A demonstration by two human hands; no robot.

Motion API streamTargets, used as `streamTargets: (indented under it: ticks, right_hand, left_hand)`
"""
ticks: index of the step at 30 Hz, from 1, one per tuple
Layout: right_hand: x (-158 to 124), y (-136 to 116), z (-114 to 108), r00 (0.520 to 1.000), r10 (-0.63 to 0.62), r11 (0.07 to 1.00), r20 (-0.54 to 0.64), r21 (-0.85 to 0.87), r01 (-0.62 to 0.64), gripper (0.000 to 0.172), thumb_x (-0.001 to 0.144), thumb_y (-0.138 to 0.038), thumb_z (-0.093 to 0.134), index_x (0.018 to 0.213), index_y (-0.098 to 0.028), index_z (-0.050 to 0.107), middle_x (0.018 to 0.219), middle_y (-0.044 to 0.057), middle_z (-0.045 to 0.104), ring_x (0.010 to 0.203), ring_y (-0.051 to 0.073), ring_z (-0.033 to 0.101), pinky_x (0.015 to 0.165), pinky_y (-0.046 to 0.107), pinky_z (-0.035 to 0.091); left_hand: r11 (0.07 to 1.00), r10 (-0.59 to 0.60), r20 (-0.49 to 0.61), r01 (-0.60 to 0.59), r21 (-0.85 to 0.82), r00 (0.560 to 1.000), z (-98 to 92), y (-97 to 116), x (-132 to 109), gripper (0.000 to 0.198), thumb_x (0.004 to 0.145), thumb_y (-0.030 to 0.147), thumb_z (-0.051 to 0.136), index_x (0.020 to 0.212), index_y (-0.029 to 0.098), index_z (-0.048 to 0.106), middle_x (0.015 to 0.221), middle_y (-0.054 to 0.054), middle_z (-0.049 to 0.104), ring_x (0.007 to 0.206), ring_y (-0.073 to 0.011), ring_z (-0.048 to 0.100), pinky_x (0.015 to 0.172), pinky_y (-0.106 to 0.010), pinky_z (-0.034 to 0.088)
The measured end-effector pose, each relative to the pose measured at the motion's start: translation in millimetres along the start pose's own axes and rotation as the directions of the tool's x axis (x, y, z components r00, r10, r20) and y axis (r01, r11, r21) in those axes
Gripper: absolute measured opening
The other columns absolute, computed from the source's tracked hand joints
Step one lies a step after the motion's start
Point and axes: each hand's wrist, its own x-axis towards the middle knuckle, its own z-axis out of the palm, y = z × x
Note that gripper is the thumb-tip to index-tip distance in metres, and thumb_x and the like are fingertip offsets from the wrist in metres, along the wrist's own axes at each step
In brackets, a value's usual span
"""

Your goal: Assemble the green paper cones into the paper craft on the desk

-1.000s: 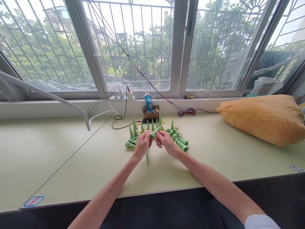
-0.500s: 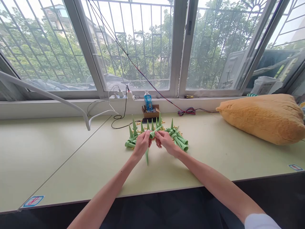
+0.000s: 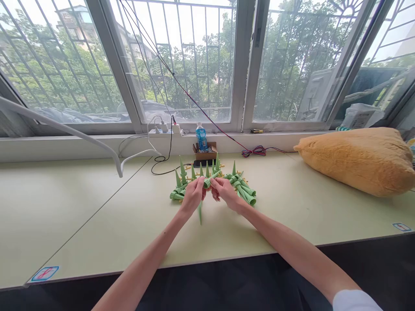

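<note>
While aslant, cone [image 3: 212, 177] in hands [image 3: 193, 197] [image 3: 227, 192]

A blue bottle [image 3: 201, 137] is held in a small box [image 3: 206, 157] near the sill [image 3: 282, 139], on which a white power strip [image 3: 167, 133] is set. A looped cable [image 3: 258, 150] and an orange cushion [image 3: 353, 162] are laid on the table [image 3: 97, 242], whose front edge is marked by two stickers [image 3: 45, 273]. Trees [image 3: 282, 77] are seen through the windows [image 3: 241, 86].
</note>
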Motion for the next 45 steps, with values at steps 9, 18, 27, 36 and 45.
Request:
streamTargets:
  ticks: [9,18,27,36,45]
  right_hand:
    - [0.1,1.0,-0.3,1.0,0.007,1.0,0.002,-0.004,-0.007,0.044,0.083,-0.058,0.057,0.066,-0.018,0.052,0.047,-0.004,0.049,0.037,0.008,0.04,0.037,0.022,0.033]
    - [-0.1,0.4,0.0,1.0,0.017,1.0,0.009,-0.014,-0.017,0.043,0.084,-0.057,0.056,0.067,-0.017,0.052,0.047,-0.004,0.049,0.037,0.007,0.04,0.037,0.022,0.034]
    - [0.7,4.3,-1.2,1.0,-0.005,1.0,0.026,0.01,0.005,0.041,0.086,-0.054,0.055,0.068,-0.018,0.051,0.048,-0.005,0.049,0.037,0.007,0.041,0.037,0.022,0.034]
    - [-0.8,2.5,0.9,0.998,-0.06,0.997,-0.029,-0.058,0.058,0.038,0.087,-0.053,0.054,0.071,-0.02,0.046,0.047,-0.007,0.046,0.036,0.008,0.039,0.037,0.022,0.034]
    - [-1.5,1.9,2.5,0.959,-0.213,0.908,-0.19,-0.4,0.122,0.036,0.089,-0.053,0.05,0.076,-0.019,0.052,0.051,-0.005,0.047,0.039,0.008,0.039,0.04,0.022,0.032]
  left_hand:
    - [1.0,0.006,-0.004,-0.006,0.029,1.0,-0.3,1.3,-0.1,0.04,0.09,0.048,0.043,0.063,0.02,0.048,0.053,0.0,0.052,0.046,-0.0121,0.046,0.045,-0.025,0.037]
    - [0.999,0.003,0.001,-0.004,0.036,1.0,-1.0,-0.4,0.8,0.039,0.09,0.048,0.042,0.064,0.019,0.047,0.055,0.0,0.053,0.046,-0.012,0.046,0.046,-0.025,0.036]
    - [0.998,0.004,0.015,-0.005,0.061,1.0,-1.7,-1.3,0.5,0.04,0.091,0.048,0.04,0.068,0.018,0.051,0.056,0.0,0.052,0.048,-0.0121,0.046,0.047,-0.025,0.036]
    - [0.999,0.013,0.039,-0.015,0.039,0.999,-1.0,-4.1,2.3,0.038,0.092,0.047,0.04,0.087,0.017,0.064,0.059,-0.001,0.054,0.047,-0.0122,0.045,0.045,-0.025,0.036]
    - [0.999,0.034,0.044,-0.034,0.003,0.998,-0.6,-8.1,4.2,0.037,0.088,0.051,0.049,0.095,0.018,0.064,0.065,-0.001,0.055,0.055,-0.0133,0.053,0.044,-0.023,0.043]
